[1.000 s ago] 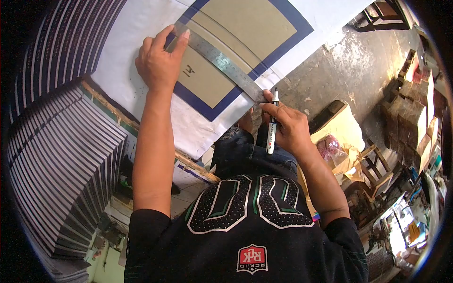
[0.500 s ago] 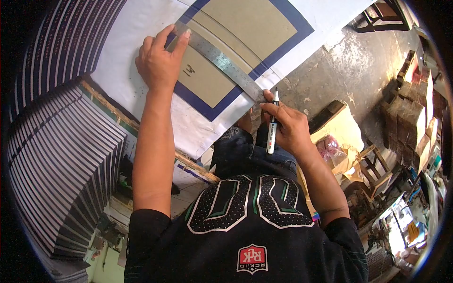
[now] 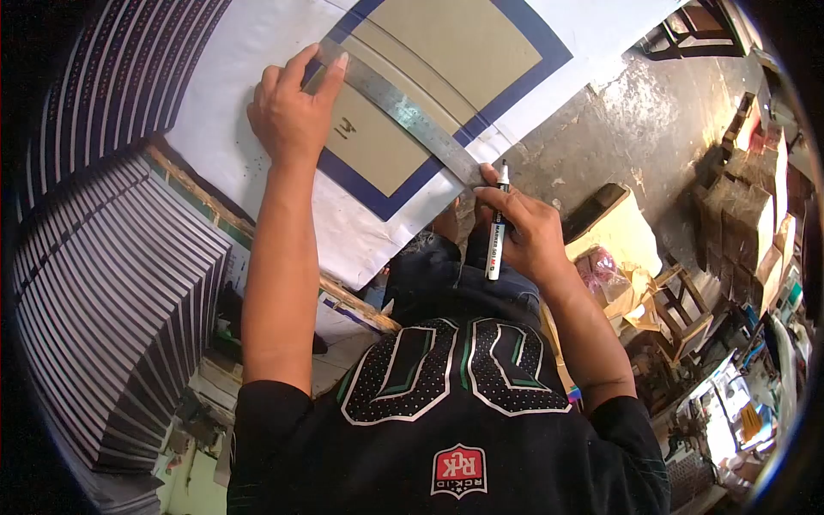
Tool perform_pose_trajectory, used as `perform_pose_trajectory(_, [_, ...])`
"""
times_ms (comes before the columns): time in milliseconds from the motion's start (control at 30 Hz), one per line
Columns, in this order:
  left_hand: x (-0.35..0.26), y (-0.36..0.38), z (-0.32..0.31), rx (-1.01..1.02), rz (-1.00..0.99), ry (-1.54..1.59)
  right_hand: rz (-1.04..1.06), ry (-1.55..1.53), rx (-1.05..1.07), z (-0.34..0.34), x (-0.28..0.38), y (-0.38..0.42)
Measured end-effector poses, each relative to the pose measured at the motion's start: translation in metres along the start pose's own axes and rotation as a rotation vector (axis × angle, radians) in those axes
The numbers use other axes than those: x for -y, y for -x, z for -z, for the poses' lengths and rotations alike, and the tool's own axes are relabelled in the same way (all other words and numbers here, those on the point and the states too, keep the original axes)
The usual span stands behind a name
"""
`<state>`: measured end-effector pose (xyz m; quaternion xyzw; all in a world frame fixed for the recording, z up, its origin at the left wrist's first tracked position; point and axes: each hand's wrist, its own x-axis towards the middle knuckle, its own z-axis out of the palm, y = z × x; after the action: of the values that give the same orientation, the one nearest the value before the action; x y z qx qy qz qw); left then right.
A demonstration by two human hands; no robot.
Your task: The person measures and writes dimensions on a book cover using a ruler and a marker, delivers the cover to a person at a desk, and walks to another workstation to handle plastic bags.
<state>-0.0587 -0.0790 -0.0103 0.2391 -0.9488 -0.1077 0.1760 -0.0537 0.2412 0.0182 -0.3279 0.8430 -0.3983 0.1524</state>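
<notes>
A steel ruler (image 3: pixel 403 112) lies slantwise across a tan panel (image 3: pixel 378 154) with a dark blue border, on white sheeting (image 3: pixel 215 103). My left hand (image 3: pixel 296 112) grips the ruler's upper end between thumb and forefinger, the other fingers curled. At the lower end, my right hand (image 3: pixel 528 227) pinches the ruler near the sheeting's edge. That same hand also holds a white marker (image 3: pixel 496 232), its dark tip pointing up and away from the panel. A handwritten mark (image 3: pixel 346 129) shows on the tan surface left of the ruler.
Striped material (image 3: pixel 94 318) is stacked at the left, beside a wooden edge (image 3: pixel 202 190). Right of the sheeting lies a concrete floor (image 3: pixel 592 129). Cardboard boxes (image 3: pixel 742 206), a small wooden frame (image 3: pixel 684 313) and a plastic bag (image 3: pixel 598 268) sit further right.
</notes>
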Motion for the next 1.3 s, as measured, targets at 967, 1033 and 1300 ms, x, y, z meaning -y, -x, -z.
perform_pose_trajectory(967, [0.0022,-0.0003,-0.0025,-0.027,-0.033,-0.014,-0.020,0.003,0.001,0.0011,0.0006,0.0000])
perform_pose_trajectory(1033, [0.0023,0.0000,-0.0026,-0.028,-0.034,-0.010,-0.018,0.002,0.007,0.0013,0.0006,-0.0001])
perform_pose_trajectory(1300, [0.0014,-0.0002,-0.0009,-0.010,-0.025,-0.006,-0.026,0.021,0.024,0.0005,-0.0006,0.0013])
